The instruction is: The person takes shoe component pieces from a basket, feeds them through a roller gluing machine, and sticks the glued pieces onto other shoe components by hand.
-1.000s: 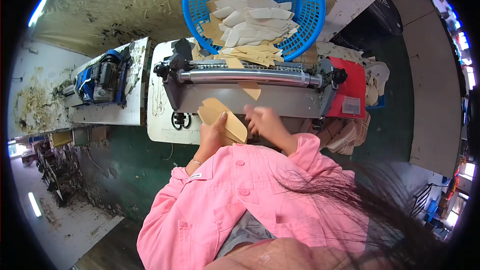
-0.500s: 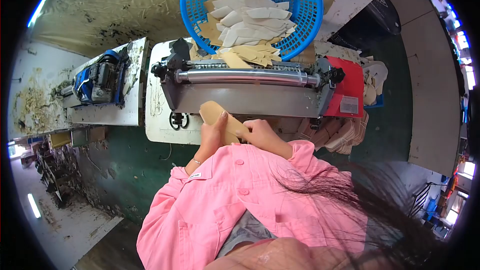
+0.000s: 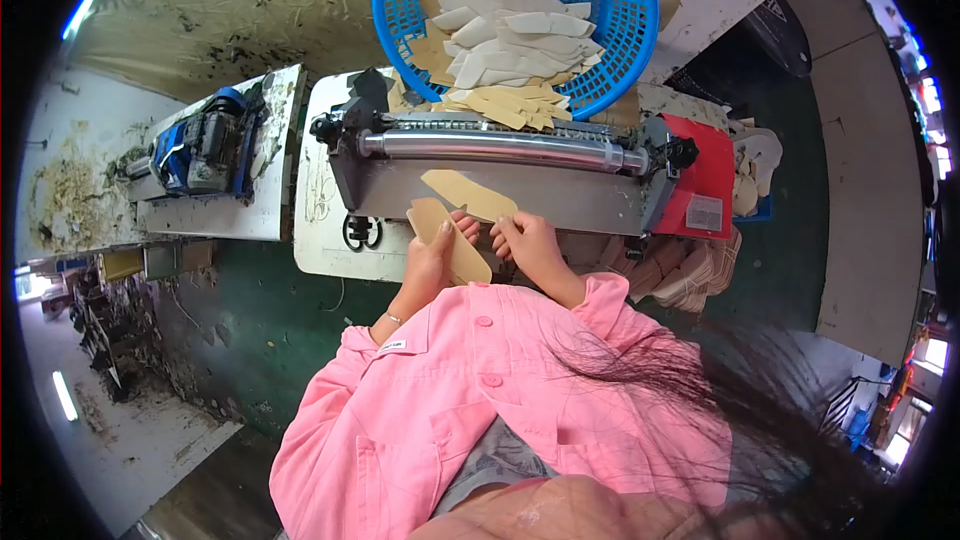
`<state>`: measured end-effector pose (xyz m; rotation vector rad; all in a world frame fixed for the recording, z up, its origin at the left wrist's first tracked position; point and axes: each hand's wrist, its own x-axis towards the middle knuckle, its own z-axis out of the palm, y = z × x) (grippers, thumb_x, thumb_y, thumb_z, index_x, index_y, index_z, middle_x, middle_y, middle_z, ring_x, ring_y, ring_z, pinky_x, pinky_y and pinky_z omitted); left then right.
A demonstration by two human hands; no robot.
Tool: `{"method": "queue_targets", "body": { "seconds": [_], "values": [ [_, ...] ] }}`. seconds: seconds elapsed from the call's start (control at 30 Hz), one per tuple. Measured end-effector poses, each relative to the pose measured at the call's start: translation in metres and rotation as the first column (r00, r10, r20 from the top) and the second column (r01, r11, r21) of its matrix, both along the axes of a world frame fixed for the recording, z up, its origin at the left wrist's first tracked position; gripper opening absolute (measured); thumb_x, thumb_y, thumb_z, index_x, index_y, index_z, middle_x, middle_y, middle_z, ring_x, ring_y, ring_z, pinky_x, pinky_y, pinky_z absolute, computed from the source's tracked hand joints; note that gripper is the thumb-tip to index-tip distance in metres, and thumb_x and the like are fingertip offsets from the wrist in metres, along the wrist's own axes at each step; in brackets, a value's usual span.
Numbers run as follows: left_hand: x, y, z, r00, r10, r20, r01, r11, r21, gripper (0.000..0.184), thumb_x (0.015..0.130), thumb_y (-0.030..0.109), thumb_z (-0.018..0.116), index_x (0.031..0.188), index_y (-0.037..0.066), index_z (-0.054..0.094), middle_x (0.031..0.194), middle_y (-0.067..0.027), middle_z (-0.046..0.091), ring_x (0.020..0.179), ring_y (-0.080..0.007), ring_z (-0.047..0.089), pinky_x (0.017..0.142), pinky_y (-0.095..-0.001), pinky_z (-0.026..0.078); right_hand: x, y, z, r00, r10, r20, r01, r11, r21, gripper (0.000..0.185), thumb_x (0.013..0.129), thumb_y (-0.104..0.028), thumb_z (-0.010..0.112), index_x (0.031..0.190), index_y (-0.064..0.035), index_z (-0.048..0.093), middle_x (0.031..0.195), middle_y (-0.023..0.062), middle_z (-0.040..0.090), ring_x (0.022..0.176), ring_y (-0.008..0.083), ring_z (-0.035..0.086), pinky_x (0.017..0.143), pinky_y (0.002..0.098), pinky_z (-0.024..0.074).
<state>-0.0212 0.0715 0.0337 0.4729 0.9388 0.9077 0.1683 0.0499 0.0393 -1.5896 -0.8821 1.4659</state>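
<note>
My left hand (image 3: 428, 265) is closed around a tan, elongated cut piece (image 3: 462, 254), possibly several stacked together. Between thumb and fingers, my right hand (image 3: 530, 245) pinches one end of another tan cut piece (image 3: 468, 195). That piece lies flat and points up and left, over the grey front plate (image 3: 560, 198) of a roller machine. Just beyond it runs the machine's shiny metal roller (image 3: 500, 149). A pile of similar tan pieces (image 3: 510, 103) rests behind the roller, at the basket's near rim.
A blue plastic basket (image 3: 640, 40) holding many white pieces (image 3: 510, 25) stands behind the machine. Black scissors (image 3: 361, 231) lie at the table's left front. A red panel (image 3: 700, 175) covers the machine's right end. Stacked pieces (image 3: 690, 270) sit lower right. A blue motor (image 3: 200, 145) stands left.
My right hand has drawn one tan piece away from those in my left hand and swung it forward toward the roller. The whole view has shifted slightly.
</note>
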Motion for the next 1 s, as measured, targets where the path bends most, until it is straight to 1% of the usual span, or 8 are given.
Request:
{"method": "queue_targets", "body": {
  "seconds": [0.2, 0.3, 0.47, 0.6, 0.7, 0.8, 0.9, 1.0],
  "values": [
    [0.005, 0.002, 0.013, 0.972, 0.128, -0.196, -0.156, 0.979, -0.134, 0.037, 0.097, 0.022, 0.066, 0.122, -0.004, 0.056, 0.111, -0.0145, 0.066, 0.101, -0.0230, 0.067, 0.085, -0.0345, 0.055, 0.004, 0.002, 0.009, 0.608, 0.025, 0.793, -0.518, 0.770, 0.373, 0.032, 0.091, -0.028, 0.064, 0.111, -0.0035, 0.067, 0.093, 0.0133, 0.062, 0.081, 0.0344, 0.065, 0.068, 0.0443, 0.0538],
    [0.004, -0.003, 0.014, 0.964, 0.113, -0.240, -0.148, 0.980, -0.132, 0.034, 0.094, 0.022, 0.071, 0.116, -0.001, 0.060, 0.103, -0.0105, 0.068, 0.093, -0.0204, 0.068, 0.078, -0.0326, 0.054, 0.000, 0.018, 0.013, 0.503, -0.024, 0.864, -0.316, 0.925, 0.209, 0.039, 0.092, -0.035, 0.063, 0.118, -0.0065, 0.066, 0.100, 0.0125, 0.058, 0.084, 0.0354, 0.065, 0.072, 0.0464, 0.0533],
    [0.011, -0.001, 0.023, 0.960, 0.064, -0.272, -0.105, 0.985, -0.138, 0.033, 0.093, 0.023, 0.072, 0.114, 0.000, 0.061, 0.099, -0.0078, 0.067, 0.085, -0.0174, 0.066, 0.072, -0.0324, 0.054, -0.018, -0.019, 0.042, 0.743, 0.391, 0.543, -0.518, 0.850, 0.097, 0.037, 0.089, -0.040, 0.066, 0.104, -0.0060, 0.068, 0.088, 0.0151, 0.070, 0.082, 0.0350, 0.068, 0.071, 0.0451, 0.0529],
    [0.005, -0.004, 0.026, 0.945, 0.094, -0.313, -0.128, 0.988, -0.090, 0.032, 0.096, 0.023, 0.067, 0.117, -0.001, 0.060, 0.103, -0.0092, 0.067, 0.087, -0.0175, 0.066, 0.075, -0.0335, 0.055, -0.012, -0.014, 0.023, 0.895, 0.166, 0.413, -0.251, 0.954, 0.161, 0.032, 0.091, -0.034, 0.065, 0.087, -0.0020, 0.071, 0.073, 0.0151, 0.070, 0.067, 0.0352, 0.069, 0.065, 0.0431, 0.0535],
    [-0.003, -0.012, 0.023, 0.973, 0.119, -0.198, -0.134, 0.989, -0.068, 0.033, 0.098, 0.023, 0.064, 0.119, -0.002, 0.059, 0.107, -0.0104, 0.067, 0.089, -0.0190, 0.067, 0.077, -0.0352, 0.056, 0.007, 0.008, 0.015, 0.940, 0.260, 0.219, -0.239, 0.964, -0.119, 0.028, 0.093, -0.026, 0.063, 0.085, -0.0003, 0.070, 0.070, 0.0171, 0.069, 0.057, 0.0274, 0.069, 0.056, 0.0391, 0.0528],
    [-0.006, -0.016, 0.022, 0.977, 0.118, -0.176, -0.139, 0.984, -0.111, 0.035, 0.098, 0.025, 0.064, 0.119, -0.002, 0.059, 0.111, -0.0111, 0.067, 0.092, -0.0205, 0.067, 0.080, -0.0369, 0.056, 0.019, 0.037, 0.001, 0.959, -0.133, 0.250, 0.091, 0.980, 0.176, 0.022, 0.095, -0.020, 0.061, 0.091, 0.0012, 0.068, 0.065, 0.0139, 0.067, 0.052, 0.0207, 0.067, 0.049, 0.0323, 0.0511],
    [-0.005, -0.005, 0.035, 0.985, 0.064, -0.161, -0.093, 0.980, -0.178, 0.036, 0.098, 0.026, 0.064, 0.119, -0.002, 0.060, 0.112, -0.0114, 0.067, 0.093, -0.0210, 0.066, 0.081, -0.0380, 0.056, 0.012, 0.017, 0.025, 0.976, -0.024, 0.216, 0.017, 0.999, 0.034, 0.028, 0.095, -0.025, 0.062, 0.090, 0.0011, 0.068, 0.066, 0.0136, 0.068, 0.054, 0.0205, 0.068, 0.053, 0.0340, 0.0534],
    [0.000, -0.004, 0.030, 0.987, 0.060, -0.152, -0.093, 0.971, -0.221, 0.037, 0.098, 0.027, 0.063, 0.119, -0.003, 0.060, 0.115, -0.0126, 0.066, 0.096, -0.0217, 0.066, 0.084, -0.0380, 0.055, -0.010, -0.021, 0.012, 0.836, 0.323, 0.444, -0.412, 0.903, 0.120, 0.040, 0.093, -0.037, 0.065, 0.086, 0.0020, 0.066, 0.068, 0.0113, 0.066, 0.058, 0.0186, 0.067, 0.059, 0.0332, 0.0517]
  ]
}}
